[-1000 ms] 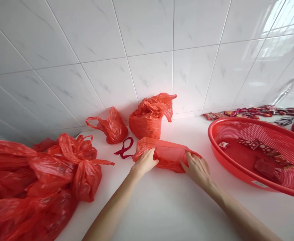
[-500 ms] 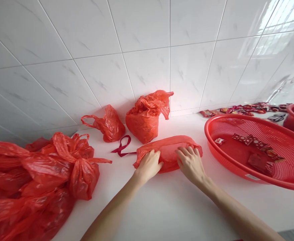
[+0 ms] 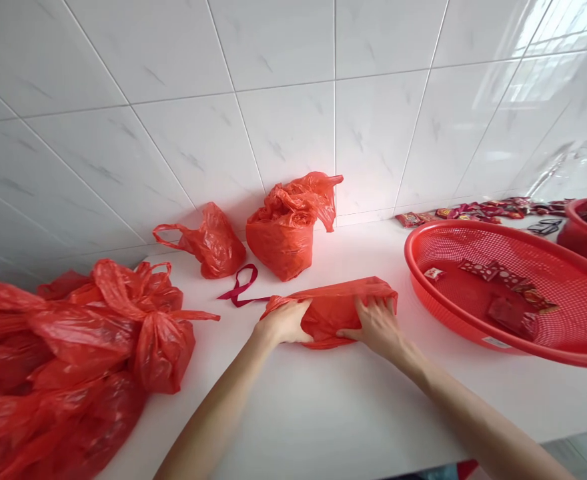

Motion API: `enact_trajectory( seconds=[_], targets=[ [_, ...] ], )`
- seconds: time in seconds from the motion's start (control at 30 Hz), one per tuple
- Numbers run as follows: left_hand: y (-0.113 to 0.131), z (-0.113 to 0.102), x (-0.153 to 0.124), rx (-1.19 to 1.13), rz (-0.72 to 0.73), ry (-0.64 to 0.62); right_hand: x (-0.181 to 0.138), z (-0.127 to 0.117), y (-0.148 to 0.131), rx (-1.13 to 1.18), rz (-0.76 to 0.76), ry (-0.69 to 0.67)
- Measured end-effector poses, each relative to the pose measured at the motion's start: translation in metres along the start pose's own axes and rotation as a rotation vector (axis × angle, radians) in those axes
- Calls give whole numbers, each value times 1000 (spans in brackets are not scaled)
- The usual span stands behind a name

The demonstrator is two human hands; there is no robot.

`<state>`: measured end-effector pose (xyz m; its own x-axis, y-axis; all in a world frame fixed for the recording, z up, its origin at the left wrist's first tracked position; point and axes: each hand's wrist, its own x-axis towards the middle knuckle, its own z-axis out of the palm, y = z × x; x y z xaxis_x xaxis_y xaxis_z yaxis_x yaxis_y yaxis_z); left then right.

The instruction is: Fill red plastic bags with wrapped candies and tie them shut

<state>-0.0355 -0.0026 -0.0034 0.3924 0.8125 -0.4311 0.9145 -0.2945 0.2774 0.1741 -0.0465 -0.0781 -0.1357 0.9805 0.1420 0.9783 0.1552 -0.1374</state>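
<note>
A thin red plastic bag (image 3: pixel 331 310) lies on its side on the white tabletop, in front of me. My left hand (image 3: pixel 284 323) grips its left end, the fingertips hidden in the film and the thumb along the near edge. At the right end, my right hand (image 3: pixel 376 325) has its fingers tucked under the film and its thumb stretched inward over the near edge. A dark red ribbon (image 3: pixel 238 293) lies in a loop just left of the bag, its tail running to the bag's left end.
Knotted red bags (image 3: pixel 83 353) are heaped at the left. A small handled bag (image 3: pixel 216 247) and a stuffed red bag (image 3: pixel 281 243) lean by the tiled wall. At right stands a red mesh basket (image 3: pixel 453 320) holding several packets; wrapped sweets (image 3: pixel 478 212) and scissors (image 3: pixel 543 227) lie behind.
The bag's wide opening has flattened, its upper layer now drawn straighter between my hands. My right thumb has spread inward, and my left hand has shifted slightly left. The view has moved a little.
</note>
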Motion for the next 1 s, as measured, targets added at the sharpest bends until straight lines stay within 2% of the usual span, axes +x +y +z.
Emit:
enact_trajectory(
  seconds=[0.1, 0.27, 0.33, 0.43, 0.6, 0.67, 0.77, 0.83, 0.9, 1.0],
  targets=[
    [4, -1, -4, 10, -22, -4, 1, -4, 5, 59, -50, 42],
    [9, 0, -6, 12, -65, 30, 1, -12, -2, 138, -297, 193],
    [8, 1, -5, 12, -92, 42, 1, -11, -6, 140, -352, 157],
    [7, 1, -5, 6, -111, 42, 0, -8, -8, 116, -292, 28],
    [5, -1, -9, -35, -84, -58, 2, -11, 2, 88, -61, -41],
    [8, 1, -11, -22, -55, -41, 3, -17, 5, 106, -3, -110],
    [15, 6, -10, -12, 131, 93, 4, -23, 4, 168, 11, -183],
    [19, 11, -7, -22, 241, 121, 5, -25, 4, 190, 6, -188],
    [19, 14, -2, -14, 204, 57, 5, -25, 5, 187, 18, -180],
    [13, 15, 7, -1, 61, -18, 7, -25, 8, 183, 62, -184]
  ],
)
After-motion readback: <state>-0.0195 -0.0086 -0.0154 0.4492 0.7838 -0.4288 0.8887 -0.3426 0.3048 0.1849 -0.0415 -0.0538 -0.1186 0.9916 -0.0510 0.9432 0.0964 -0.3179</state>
